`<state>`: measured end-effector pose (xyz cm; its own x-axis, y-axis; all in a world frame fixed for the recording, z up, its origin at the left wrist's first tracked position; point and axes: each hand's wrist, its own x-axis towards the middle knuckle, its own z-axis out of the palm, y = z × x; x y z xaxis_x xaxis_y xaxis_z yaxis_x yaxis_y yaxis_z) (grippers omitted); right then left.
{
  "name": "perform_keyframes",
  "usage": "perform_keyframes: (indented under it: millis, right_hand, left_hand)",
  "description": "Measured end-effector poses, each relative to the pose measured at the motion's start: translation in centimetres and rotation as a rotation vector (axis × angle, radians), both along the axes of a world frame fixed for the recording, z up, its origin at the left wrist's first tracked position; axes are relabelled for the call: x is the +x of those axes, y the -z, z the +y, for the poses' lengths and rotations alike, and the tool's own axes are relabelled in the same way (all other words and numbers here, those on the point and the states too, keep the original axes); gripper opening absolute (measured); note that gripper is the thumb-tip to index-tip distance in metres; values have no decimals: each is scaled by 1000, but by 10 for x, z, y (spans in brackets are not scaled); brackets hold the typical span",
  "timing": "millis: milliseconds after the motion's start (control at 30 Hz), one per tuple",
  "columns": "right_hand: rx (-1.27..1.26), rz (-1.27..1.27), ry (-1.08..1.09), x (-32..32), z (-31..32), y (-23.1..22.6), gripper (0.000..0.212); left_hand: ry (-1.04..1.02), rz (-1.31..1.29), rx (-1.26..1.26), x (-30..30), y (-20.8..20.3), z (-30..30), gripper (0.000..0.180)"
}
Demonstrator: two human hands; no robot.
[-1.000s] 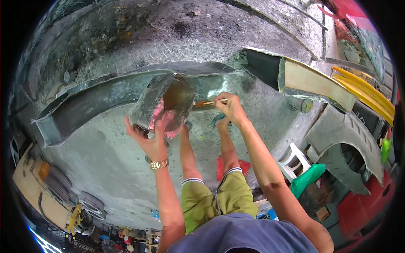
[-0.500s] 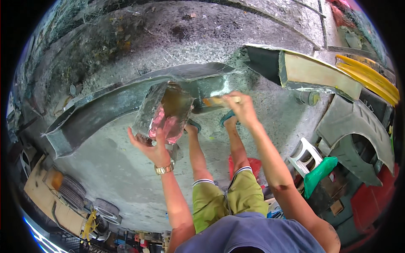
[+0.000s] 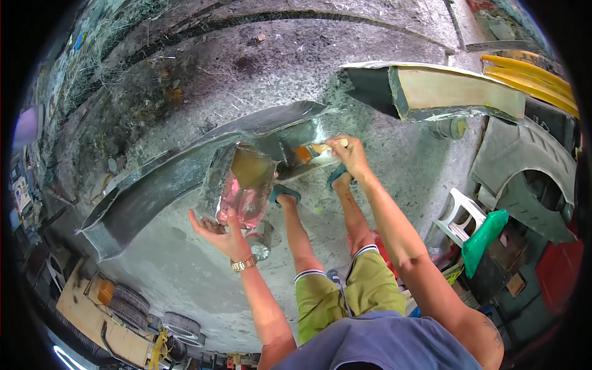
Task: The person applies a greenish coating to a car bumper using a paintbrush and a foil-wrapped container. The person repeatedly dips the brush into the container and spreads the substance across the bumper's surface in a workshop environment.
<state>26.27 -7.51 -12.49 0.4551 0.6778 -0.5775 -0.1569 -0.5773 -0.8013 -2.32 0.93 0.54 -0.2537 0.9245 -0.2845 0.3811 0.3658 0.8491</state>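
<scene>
My left hand (image 3: 229, 237), with a gold watch at its wrist, supports the lower end of a clear cut-open plastic container (image 3: 213, 185). Pinkish liquid or film shows inside it; I cannot tell which. In my right hand (image 3: 351, 157) is a paintbrush (image 3: 304, 154), its handle pinched and its orange-brown bristles pointing left. Those bristles are over or against the right part of a long, dark, curved channel-shaped panel (image 3: 160, 188) lying on the floor. A glossy wet-looking patch shows near the brush. The container hides the panel's middle.
Close below my left hand stands a metal can (image 3: 260, 239). A boxy panel (image 3: 459, 89) lies at the far right, near a small jar (image 3: 455, 128) and yellow curved parts (image 3: 530, 83). Grey fenders (image 3: 518, 157) and a white plastic chair (image 3: 461, 216) are on the right. Tyres (image 3: 128, 305) lie lower left.
The container appears lower in view and more upright, with the can beneath more exposed. My right hand's brush has shifted slightly down and left. The whole view has also tilted.
</scene>
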Motion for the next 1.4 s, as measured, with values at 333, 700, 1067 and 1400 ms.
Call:
perform_keyframes:
  millis: [333, 700, 1067, 1400]
  right_hand:
    - [127, -341, -107, -8, 5, -48, 21]
    - [70, -384, -777, -43, 24, -89, 22]
    - [-48, -73, 115, -10, 31, -6, 21]
    - [10, -160, 220, 10, 3, -41, 24]
  left_hand:
    - [6, 4, 14, -2, -1, -2, 90]
    - [-10, 14, 9, -5, -4, 3, 89]
    - [5, -19, 39, -11, -6, 3, 91]
    - [-4, -15, 24, -7, -7, 6, 90]
